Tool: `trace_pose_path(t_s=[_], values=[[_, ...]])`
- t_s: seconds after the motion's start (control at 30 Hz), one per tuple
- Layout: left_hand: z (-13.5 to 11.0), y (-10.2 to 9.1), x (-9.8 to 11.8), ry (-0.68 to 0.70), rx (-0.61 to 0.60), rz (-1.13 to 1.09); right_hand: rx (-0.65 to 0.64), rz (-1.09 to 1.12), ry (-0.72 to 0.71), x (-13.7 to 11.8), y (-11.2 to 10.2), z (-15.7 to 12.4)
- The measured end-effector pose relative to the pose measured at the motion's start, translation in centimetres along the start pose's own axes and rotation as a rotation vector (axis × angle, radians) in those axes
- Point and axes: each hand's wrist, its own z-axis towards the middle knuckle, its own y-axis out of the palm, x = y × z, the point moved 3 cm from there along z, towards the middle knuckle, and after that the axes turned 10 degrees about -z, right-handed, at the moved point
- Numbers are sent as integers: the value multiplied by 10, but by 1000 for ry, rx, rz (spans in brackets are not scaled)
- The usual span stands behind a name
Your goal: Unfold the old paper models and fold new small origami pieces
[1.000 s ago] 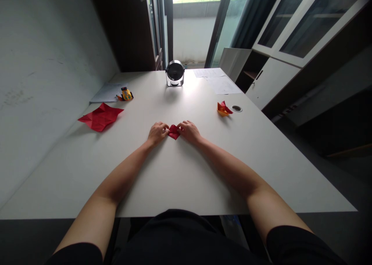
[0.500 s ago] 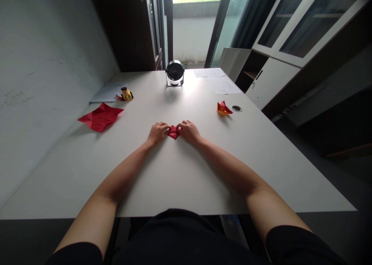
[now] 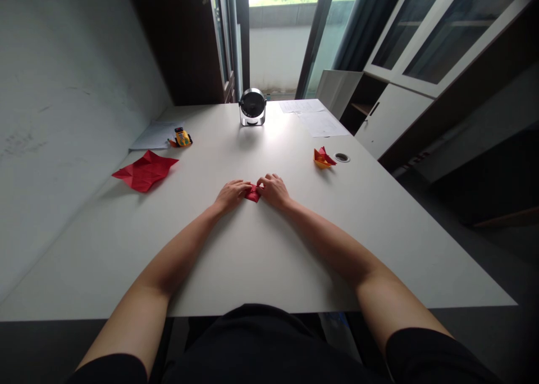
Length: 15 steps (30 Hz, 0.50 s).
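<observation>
A small piece of folded red paper (image 3: 253, 193) lies at the middle of the white table (image 3: 261, 260), one corner pointing toward me. My left hand (image 3: 233, 194) is closed on its left side, the fingers reaching over its upper left edge. On the right side, my right hand (image 3: 273, 190) pinches the paper's upper right part between thumb and fingers. The fingertips hide some of the folds. Farther right stands a folded paper boat (image 3: 323, 158) in orange and red.
A large creased red sheet (image 3: 146, 171) lies at the left. Behind it are a yellow toy (image 3: 182, 137) and a pale paper sheet (image 3: 154, 136). A round black fan-like device (image 3: 252, 104) stands at the back. White papers (image 3: 322, 123) and a cable hole (image 3: 342, 158) are on the right.
My left hand's fingers have moved slightly right, over the folded paper's upper left edge, covering more of it. My right hand stays nearly in place.
</observation>
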Motion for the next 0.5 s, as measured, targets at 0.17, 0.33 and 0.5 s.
trace_pose_path(t_s=[0.17, 0.33, 0.5], values=[[1, -4, 3, 38, -11, 39, -1, -26, 67, 6, -2, 0], [1, -11, 2, 79, -74, 46, 9, -69, 116, 9, -6, -1], [1, -11, -1, 92, -91, 68, 1, -71, 131, 9, -8, -1]])
